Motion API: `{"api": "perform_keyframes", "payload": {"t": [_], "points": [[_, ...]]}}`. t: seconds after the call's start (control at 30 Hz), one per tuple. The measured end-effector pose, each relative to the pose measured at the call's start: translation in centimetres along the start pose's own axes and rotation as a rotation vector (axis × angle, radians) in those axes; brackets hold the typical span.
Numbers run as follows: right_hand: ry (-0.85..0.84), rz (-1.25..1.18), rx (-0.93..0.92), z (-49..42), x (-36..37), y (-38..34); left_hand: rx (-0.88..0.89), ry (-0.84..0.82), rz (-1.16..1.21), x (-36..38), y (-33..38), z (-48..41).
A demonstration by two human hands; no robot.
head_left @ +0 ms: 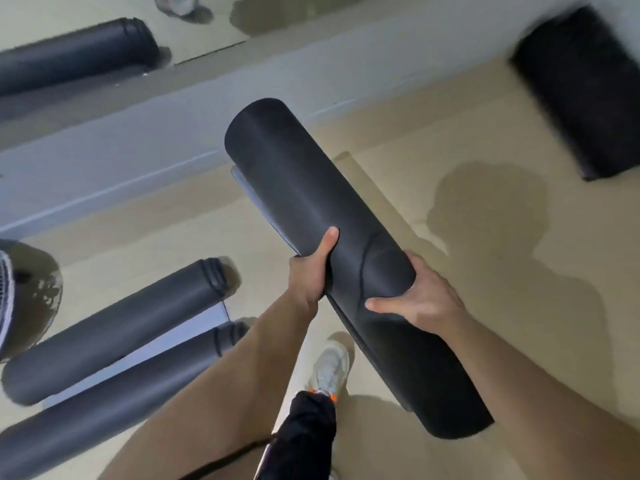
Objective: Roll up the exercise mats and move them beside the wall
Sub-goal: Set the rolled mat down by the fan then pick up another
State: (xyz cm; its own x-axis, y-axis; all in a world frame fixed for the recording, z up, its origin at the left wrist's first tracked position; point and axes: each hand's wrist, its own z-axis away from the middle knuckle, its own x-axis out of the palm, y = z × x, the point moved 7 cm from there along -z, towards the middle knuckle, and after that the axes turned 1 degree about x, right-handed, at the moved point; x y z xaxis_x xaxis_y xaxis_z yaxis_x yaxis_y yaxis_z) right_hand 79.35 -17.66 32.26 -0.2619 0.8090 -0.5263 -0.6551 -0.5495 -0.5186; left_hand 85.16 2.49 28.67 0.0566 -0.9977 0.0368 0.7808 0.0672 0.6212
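A rolled black exercise mat point(304, 188) is held off the floor, running from upper left to lower right. My left hand point(311, 271) grips its left side with the thumb up along the roll. My right hand point(419, 296) grips it from the right, thumb pressed into the mat. Two grey rolled mats point(114, 327) point(114, 400) lie side by side on the floor at the lower left, near the grey base of the wall point(138, 143). Another dark rolled mat point(581, 88) lies at the upper right.
A mirror above the wall base reflects a rolled mat point(76, 53). A fan point(10, 292) stands at the left edge. My foot in a light shoe point(330, 368) is on the beige floor point(450, 150) below the held mat.
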Motion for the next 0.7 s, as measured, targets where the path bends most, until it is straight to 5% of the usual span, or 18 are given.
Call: {"api": "perform_keyframes", "payload": {"t": [0.7], "points": [[0.153, -0.181, 0.249, -36.7, -45.1, 20.6, -0.099, -0.183, -0.32, 61.2, 12.7, -27.8]]}}
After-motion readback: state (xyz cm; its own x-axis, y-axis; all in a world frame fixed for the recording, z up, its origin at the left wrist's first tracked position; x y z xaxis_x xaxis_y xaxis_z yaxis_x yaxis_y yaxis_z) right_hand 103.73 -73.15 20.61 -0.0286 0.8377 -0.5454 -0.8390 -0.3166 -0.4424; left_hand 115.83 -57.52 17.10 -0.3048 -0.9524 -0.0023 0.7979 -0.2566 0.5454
